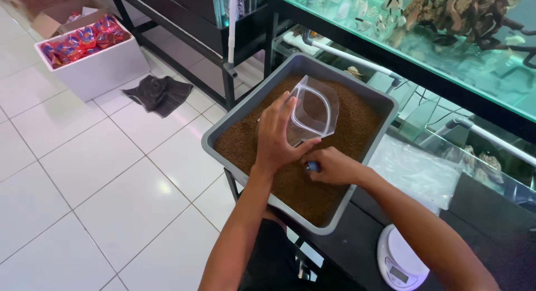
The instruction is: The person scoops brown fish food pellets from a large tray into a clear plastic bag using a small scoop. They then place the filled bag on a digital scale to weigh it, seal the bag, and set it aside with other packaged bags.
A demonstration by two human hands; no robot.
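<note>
grey tray (223, 136) set on a dark stand, filled nearly edge to edge with fine brown granules (357, 126); wide, shallow shape gives open access from above. clear plastic pouch (312, 109) held over the middle of the tray, mouth spread wide and tilted toward the right side, so anything spilled would likely land back in the granules.

left hand (277, 137): fingers curled around the near edge of the pouch, thumb pressed against its lower rim, gripping it and keeping the mouth open. not flat, not released.

right hand (333, 165): closed into a loose fist, low over the granule surface just below the pouch; a small blue object (311, 166) shows at the fingertips, seemingly a handle. kind of tool not discernible, most of it hidden by the hand.

white digital scale (397, 260) on the dark counter at the near right, well apart from both hands. sheets of clear plastic (416, 171) lying just beside the tray. white box (92, 68) of red and blue packets and a dark cloth (159, 93) on the tiled floor, far left. aquarium (446, 40) behind the tray.
</note>
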